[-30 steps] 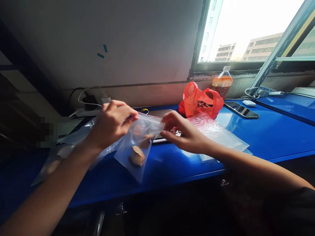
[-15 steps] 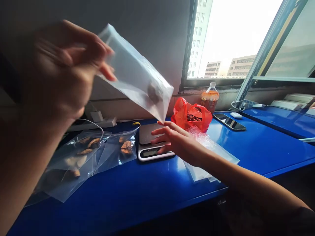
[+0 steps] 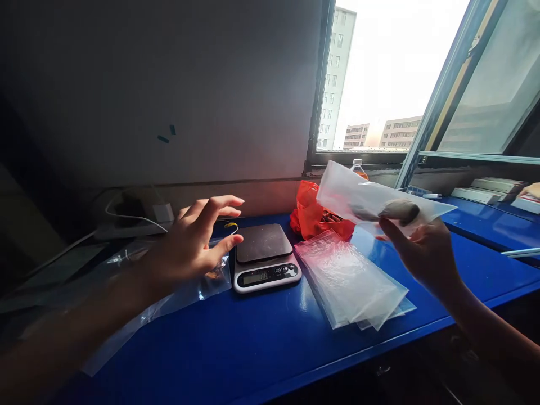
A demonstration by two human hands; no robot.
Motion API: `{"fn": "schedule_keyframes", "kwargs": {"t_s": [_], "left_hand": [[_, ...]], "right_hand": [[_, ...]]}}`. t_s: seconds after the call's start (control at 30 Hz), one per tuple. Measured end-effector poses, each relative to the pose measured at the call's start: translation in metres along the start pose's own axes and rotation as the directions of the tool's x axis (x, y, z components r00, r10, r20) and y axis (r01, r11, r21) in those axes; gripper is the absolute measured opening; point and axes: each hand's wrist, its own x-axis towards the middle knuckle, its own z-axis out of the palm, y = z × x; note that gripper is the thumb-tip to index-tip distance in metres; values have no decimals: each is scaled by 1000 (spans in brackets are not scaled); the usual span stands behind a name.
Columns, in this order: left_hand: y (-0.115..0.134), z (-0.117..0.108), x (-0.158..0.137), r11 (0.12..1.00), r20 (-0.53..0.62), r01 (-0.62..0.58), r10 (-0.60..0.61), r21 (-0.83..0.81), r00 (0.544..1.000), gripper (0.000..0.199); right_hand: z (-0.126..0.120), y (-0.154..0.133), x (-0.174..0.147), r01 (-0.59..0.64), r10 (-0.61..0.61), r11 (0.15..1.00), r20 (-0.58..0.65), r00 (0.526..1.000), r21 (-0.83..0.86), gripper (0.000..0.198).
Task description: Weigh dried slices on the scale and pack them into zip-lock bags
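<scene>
right grip (image 3: 432, 253) pinches the bag (image 3: 371, 194), long axis sloping down rightward.

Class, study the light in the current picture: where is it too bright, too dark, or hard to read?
Head view: the sky is blown out to white; same head view: the wall sinks into shadow at upper left; head view again: the bag in the right hand shows its contents only as dim shapes.
</scene>
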Motion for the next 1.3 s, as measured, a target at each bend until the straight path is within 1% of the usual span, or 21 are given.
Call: {"fn": "schedule_keyframes", "kwargs": {"t_s": [0.07,0.13,0.17,0.2,0.3,0.37,0.43,0.5,0.57,0.63,0.73,0.83,0.93,1.03,1.13,1.17,1.2,1.23,1.3], "left_hand": [[-16,6,-19,995,55,90,-92,32,994,53],[-32,12,-37,978,67,201,-204,49,977,57],[-40,15,-45,973,40,227,-229,53,973,56],[-47,17,-51,974,35,222,-224,54,974,55],[-59,23,-59,976,-4,211,-211,45,977,47],[-60,26,-58,973,-8,228,-228,37,974,42],[-56,28,-56,973,19,227,-228,30,974,40],[-52,31,-56,980,37,197,-197,21,980,37],[-50,31,-57,985,36,174,-175,15,984,35],[-49,31,-58,984,30,177,-177,14,984,36],[-49,28,-57,980,28,198,-198,10,980,37],[-46,25,-56,979,38,206,-206,-5,978,38],[-41,22,-54,980,47,200,-199,-22,979,33],[-40,22,-55,981,71,191,-188,-38,980,27],[-41,24,-57,979,51,193,-190,-62,980,26],[-41,25,-57,978,41,197,-194,-72,980,26],[-42,25,-57,976,40,202,-199,-78,979,26],[-42,25,-58,975,55,207,-204,-81,978,27],[-43,24,-57,974,106,212,-204,-73,973,29]], "right_hand": [[-12,22,0,-27,16,977,-52,999,-211,42],[-19,34,-1,-14,-2,946,-50,999,-324,46],[-20,36,-1,6,-21,937,-42,999,-348,47],[-20,37,-2,15,-33,936,-43,999,-353,48],[-10,31,-1,-8,-10,956,-60,998,-294,50],[3,25,0,-21,9,970,-48,999,-243,50],[17,18,3,-1,1,978,4,1000,-207,46],[29,14,7,51,-38,977,65,997,-206,40],[36,14,12,110,-86,964,106,991,-242,37],[33,17,18,159,-126,929,120,985,-333,35],[18,21,30,232,-176,849,161,971,-476,33],[6,14,47,334,-203,768,286,936,-547,34],[13,-1,70,399,-136,732,455,880,-552,40],[34,-16,96,420,-67,764,587,806,-490,44],[56,-26,117,449,-80,814,696,714,-367,52],[61,-28,122,455,-82,820,716,693,-346,53],[66,-30,126,459,-76,819,727,683,-345,52],[69,-30,131,458,-59,810,725,686,-367,49],[73,-31,139,448,-28,779,689,724,-439,42]]}}
